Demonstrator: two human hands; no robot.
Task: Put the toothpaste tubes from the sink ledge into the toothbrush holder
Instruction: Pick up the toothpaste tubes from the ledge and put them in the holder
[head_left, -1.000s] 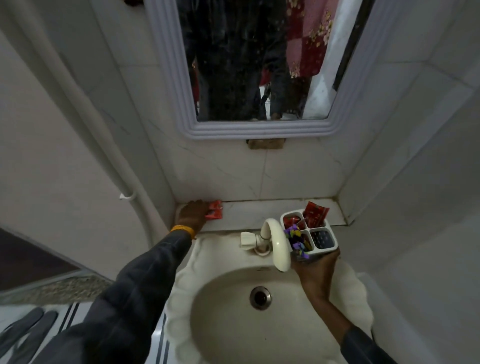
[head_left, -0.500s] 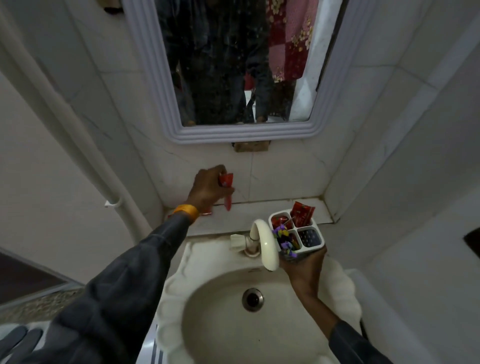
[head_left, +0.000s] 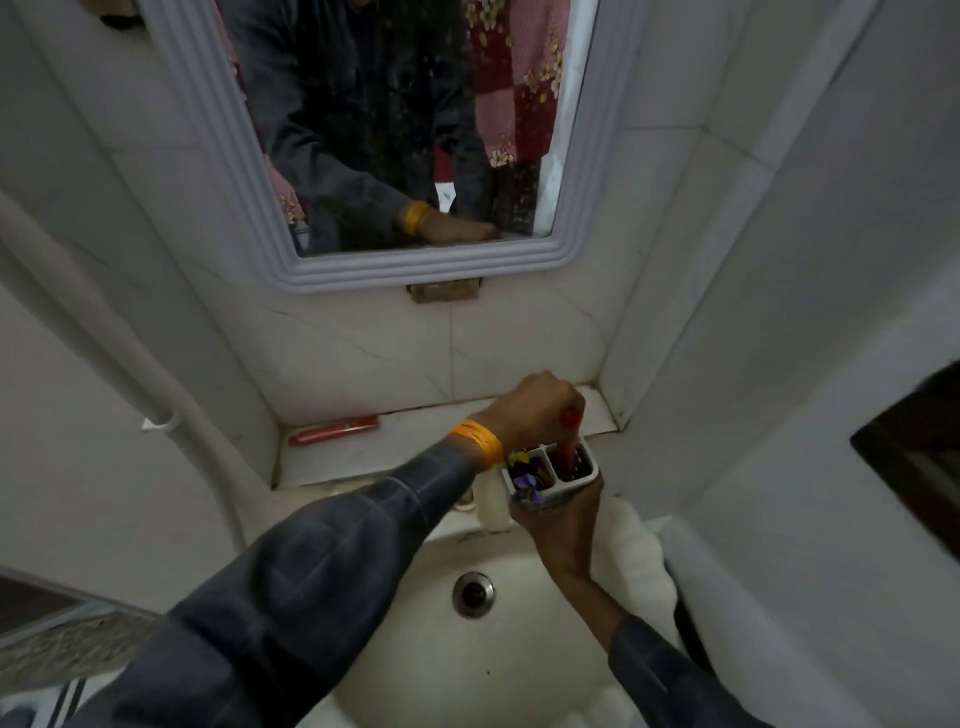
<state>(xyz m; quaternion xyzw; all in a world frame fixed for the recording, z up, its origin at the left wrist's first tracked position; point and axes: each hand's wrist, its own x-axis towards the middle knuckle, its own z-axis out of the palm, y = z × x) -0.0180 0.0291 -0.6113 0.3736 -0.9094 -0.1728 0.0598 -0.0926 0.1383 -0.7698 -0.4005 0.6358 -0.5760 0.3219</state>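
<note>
My right hand (head_left: 558, 525) grips a white toothbrush holder (head_left: 566, 486) with several compartments, held above the sink's back rim. My left hand (head_left: 535, 410), with an orange band at the wrist, is closed on a red toothpaste tube (head_left: 570, 439) whose lower end stands inside the holder's front right compartment. Purple and dark items fill the left compartment. The holder's rear compartments are hidden behind my left hand. Another red toothpaste tube (head_left: 332, 431) lies flat on the white sink ledge (head_left: 405, 447) at the left.
Below is a cream basin (head_left: 519, 649) with a metal drain (head_left: 472, 593). The cream faucet (head_left: 491, 501) sits just left of the holder. A framed mirror (head_left: 395, 270) hangs above the ledge. Tiled walls close in on both sides; a white pipe (head_left: 130, 374) runs down the left.
My left hand lifted a red tube off the ledge's left end, carried it right and lowered it into the holder. The holder has stayed in my right hand.
</note>
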